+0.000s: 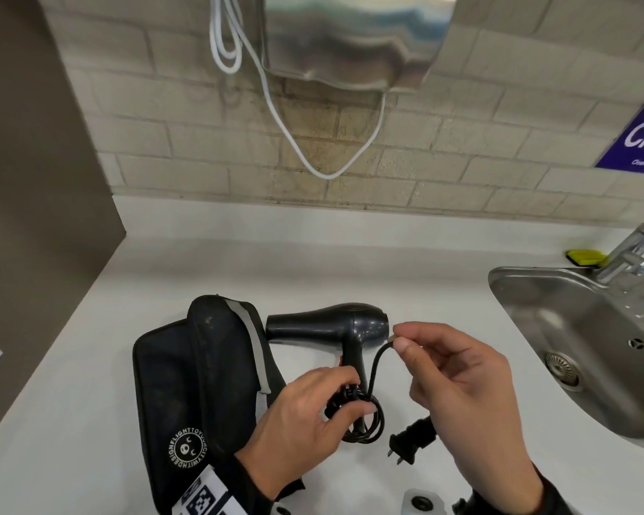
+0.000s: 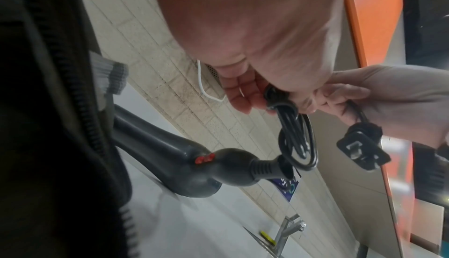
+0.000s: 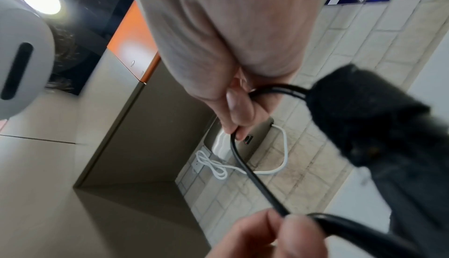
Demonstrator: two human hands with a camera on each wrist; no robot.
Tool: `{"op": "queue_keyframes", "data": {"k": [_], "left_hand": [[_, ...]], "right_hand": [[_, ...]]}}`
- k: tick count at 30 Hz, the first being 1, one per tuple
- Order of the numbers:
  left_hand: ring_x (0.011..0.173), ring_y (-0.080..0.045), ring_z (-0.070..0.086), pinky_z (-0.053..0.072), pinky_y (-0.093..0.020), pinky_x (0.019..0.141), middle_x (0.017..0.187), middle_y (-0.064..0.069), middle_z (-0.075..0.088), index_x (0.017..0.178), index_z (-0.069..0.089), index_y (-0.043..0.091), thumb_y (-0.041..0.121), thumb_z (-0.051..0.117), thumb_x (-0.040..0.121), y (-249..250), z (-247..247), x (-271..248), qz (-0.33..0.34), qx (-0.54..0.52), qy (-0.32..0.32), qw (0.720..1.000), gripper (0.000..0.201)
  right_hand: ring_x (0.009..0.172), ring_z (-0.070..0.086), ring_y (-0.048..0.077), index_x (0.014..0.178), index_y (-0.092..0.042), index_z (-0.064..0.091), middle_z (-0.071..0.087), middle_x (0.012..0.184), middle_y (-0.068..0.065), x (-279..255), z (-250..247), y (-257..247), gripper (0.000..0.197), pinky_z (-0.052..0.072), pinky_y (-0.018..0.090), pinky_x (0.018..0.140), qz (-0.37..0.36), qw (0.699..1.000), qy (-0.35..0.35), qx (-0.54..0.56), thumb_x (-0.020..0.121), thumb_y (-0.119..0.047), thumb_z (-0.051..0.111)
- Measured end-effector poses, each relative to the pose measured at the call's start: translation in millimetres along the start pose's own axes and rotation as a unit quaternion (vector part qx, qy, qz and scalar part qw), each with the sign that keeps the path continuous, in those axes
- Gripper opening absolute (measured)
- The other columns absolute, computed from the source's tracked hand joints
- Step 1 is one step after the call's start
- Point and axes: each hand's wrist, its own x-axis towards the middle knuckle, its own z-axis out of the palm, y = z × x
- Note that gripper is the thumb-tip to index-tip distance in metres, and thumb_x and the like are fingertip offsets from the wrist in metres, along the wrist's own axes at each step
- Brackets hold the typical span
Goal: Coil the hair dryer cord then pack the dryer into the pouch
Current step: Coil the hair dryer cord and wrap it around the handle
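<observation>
A black hair dryer (image 1: 328, 325) lies on the white counter with its nozzle pointing left, touching the black pouch (image 1: 201, 384). My left hand (image 1: 354, 399) grips the coiled black cord (image 1: 365, 418) just below the dryer's handle. In the left wrist view the coil (image 2: 296, 143) hangs from my left hand (image 2: 267, 99) above the dryer (image 2: 194, 166). My right hand (image 1: 396, 341) pinches a raised loop of the cord beside the dryer's rear. The plug (image 1: 411, 440) dangles under that hand. The right wrist view shows the cord (image 3: 255, 175) running from my right hand (image 3: 237, 127) to the left fingers (image 3: 274, 223).
A steel sink (image 1: 517, 276) with a faucet (image 1: 625, 254) and a yellow sponge (image 1: 586, 257) sits at the right. A white cable (image 1: 313, 161) hangs on the brick wall under a metal wall unit (image 1: 350, 42). A brown partition (image 1: 34, 180) borders the counter's left.
</observation>
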Motion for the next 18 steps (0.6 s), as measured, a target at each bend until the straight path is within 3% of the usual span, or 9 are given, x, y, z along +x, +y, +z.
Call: {"op": "queue_keyframes", "data": {"k": [3,7,10,14,18], "left_hand": [[0.077,-0.006,0.059,0.052,-0.025,0.069,0.083,0.006,0.064,0.104,0.057,0.024,0.045,0.052,0.099,-2.1,-1.2,-1.3,-0.017,-0.007,-0.008,1.0,0.023],[0.076,0.008,0.053,0.042,-0.006,0.07,0.082,0.023,0.053,0.103,0.058,0.023,0.042,0.048,0.101,-3.7,-4.4,-1.5,-0.043,-0.004,0.004,0.999,0.022],[0.073,0.009,0.052,0.036,-0.001,0.068,0.081,0.031,0.049,0.1,0.061,0.018,0.035,0.048,0.1,-6.2,-5.1,-2.0,-0.064,-0.013,0.019,0.998,0.022],[0.074,-0.004,0.059,0.043,-0.01,0.066,0.078,0.021,0.057,0.099,0.061,0.024,0.04,0.046,0.099,-12.5,-6.1,-3.5,-0.097,-0.041,0.041,0.994,0.022],[0.074,-0.012,0.063,0.05,-0.019,0.061,0.078,0.012,0.063,0.097,0.061,0.028,0.047,0.045,0.099,-12.3,-9.0,-2.6,-0.109,-0.055,0.049,0.991,0.024]], "right_hand": [[0.051,0.049,0.008,0.082,-0.025,0.076,0.068,0.062,-0.002,12.5,-1.0,14.7,0.014,0.045,0.02,0.049,-0.045,0.997,0.035,-0.054,0.084,-0.012,0.072],[0.045,0.049,0.003,0.088,-0.022,0.072,0.066,0.062,-0.02,22.8,-3.8,49.5,0.012,0.037,0.007,0.047,-0.065,0.988,0.02,-0.14,0.089,-0.011,0.067],[0.057,0.058,-0.001,0.093,-0.021,0.072,0.069,0.073,-0.021,18.3,-7.4,75.2,0.011,0.039,0.004,0.055,-0.051,0.98,-0.032,-0.189,0.091,-0.014,0.064],[0.082,0.065,0.001,0.092,-0.026,0.071,0.072,0.082,-0.014,6.4,-14.5,99.3,0.016,0.044,0.005,0.069,-0.055,0.963,-0.069,-0.254,0.09,-0.012,0.065],[0.08,0.061,0.005,0.085,-0.032,0.069,0.066,0.082,-0.017,0.3,-28.4,115.8,0.018,0.044,0.014,0.071,-0.067,0.929,-0.076,-0.355,0.09,-0.015,0.064]]}}
